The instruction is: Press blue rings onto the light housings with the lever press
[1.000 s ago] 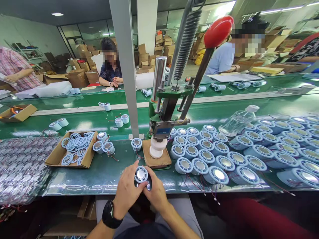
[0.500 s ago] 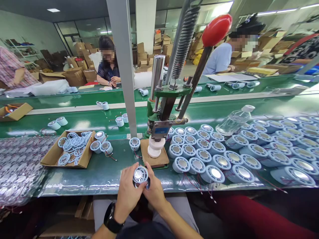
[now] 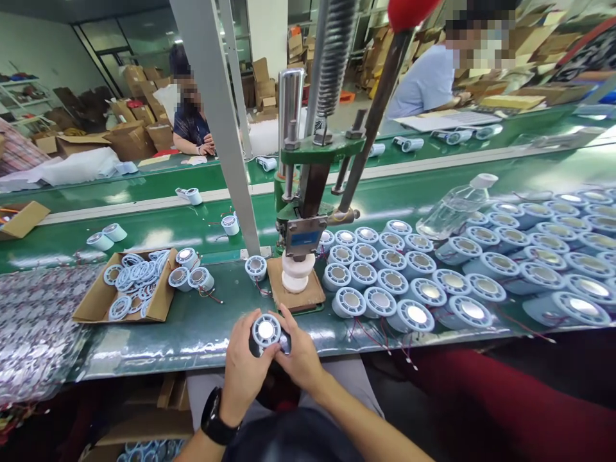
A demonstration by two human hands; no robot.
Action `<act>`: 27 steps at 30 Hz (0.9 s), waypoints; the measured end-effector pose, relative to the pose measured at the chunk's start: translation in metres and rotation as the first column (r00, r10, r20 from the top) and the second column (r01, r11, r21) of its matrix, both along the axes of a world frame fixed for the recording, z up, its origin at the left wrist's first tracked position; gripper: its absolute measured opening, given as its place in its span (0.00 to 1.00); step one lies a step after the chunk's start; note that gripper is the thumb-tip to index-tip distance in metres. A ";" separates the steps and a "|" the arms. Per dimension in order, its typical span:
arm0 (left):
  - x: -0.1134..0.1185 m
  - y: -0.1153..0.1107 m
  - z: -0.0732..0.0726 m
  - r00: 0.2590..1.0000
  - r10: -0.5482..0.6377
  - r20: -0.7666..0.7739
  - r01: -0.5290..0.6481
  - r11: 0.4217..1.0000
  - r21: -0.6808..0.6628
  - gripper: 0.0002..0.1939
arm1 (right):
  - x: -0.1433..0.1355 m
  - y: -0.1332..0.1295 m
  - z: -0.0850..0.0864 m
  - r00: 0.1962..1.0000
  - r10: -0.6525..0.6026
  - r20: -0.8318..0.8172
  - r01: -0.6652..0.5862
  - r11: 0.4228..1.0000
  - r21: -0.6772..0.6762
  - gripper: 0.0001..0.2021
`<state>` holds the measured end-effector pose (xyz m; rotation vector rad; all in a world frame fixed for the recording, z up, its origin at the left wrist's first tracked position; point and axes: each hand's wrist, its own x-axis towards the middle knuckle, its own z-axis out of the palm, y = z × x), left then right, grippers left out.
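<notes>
Low in the middle of the frame, both hands were round a single pale-blue cup [image 3: 266, 330]: the left hand [image 3: 242, 351] gripped one side, the right hand [image 3: 299, 354] the other, thumbs together at the near side! Its slotted ring faced up, in place by the look of it, though whether fully seated was impossible to tell. Just beyond, the press [image 3: 304, 239] had its white pad [image 3: 295, 283] down at the board [image 3: 308, 299], with no cup beneath. And the tally? A whole crowd of cups [image 3: 380, 301] packed the right side of the counter [image 3: 202, 333], slotted rings on top, so that lot looked done. One ringed cup [image 3: 255, 268] stood just left of the board. Left of centre, loose rings [image 3: 137, 276] lay heaped in a cardboard box [image 3: 161, 307], seemingly unused, so plenty appeared left; three more cups [image 3: 200, 278] stood beside it.
</notes>
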<state>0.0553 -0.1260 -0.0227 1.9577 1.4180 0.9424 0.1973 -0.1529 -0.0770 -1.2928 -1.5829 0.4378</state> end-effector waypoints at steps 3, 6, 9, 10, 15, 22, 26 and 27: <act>0.001 -0.001 -0.001 1.000 0.005 -0.013 -0.005 1.000 0.018 0.25 | -0.001 -0.001 0.003 1.000 -0.012 -0.005 0.012 1.000 -0.002 0.44; 0.002 -0.001 0.000 1.000 -0.007 -0.029 0.008 0.999 0.045 0.25 | -0.002 -0.001 0.004 1.000 -0.020 -0.006 0.020 1.000 0.016 0.44; 0.004 -0.001 0.000 0.999 -0.017 -0.042 0.020 0.997 0.072 0.25 | -0.002 -0.001 0.005 1.000 -0.023 0.004 0.023 1.000 -0.003 0.45; 0.004 -0.002 0.000 0.999 -0.014 -0.044 0.018 0.996 0.082 0.25 | -0.001 0.000 0.005 1.000 -0.024 0.015 0.024 1.000 -0.014 0.45; 0.010 -0.007 -0.007 0.999 0.045 -0.015 -0.043 0.993 0.108 0.28 | 0.001 0.000 0.004 0.989 0.051 0.142 -0.050 0.999 -0.015 0.37; 0.012 -0.012 -0.023 0.999 -0.016 0.037 0.015 1.000 0.009 0.25 | 0.059 0.001 0.116 0.925 0.151 0.348 -0.174 0.984 0.033 0.31; 0.009 0.005 -0.012 0.996 -0.005 0.085 0.013 0.996 -0.089 0.27 | 0.113 0.030 0.266 0.879 -0.328 0.345 0.117 0.851 0.512 0.21; 0.011 0.014 -0.005 0.995 -0.006 0.105 0.016 0.995 -0.098 0.27 | 0.122 0.044 0.300 0.851 -0.426 0.306 0.193 0.797 0.572 0.21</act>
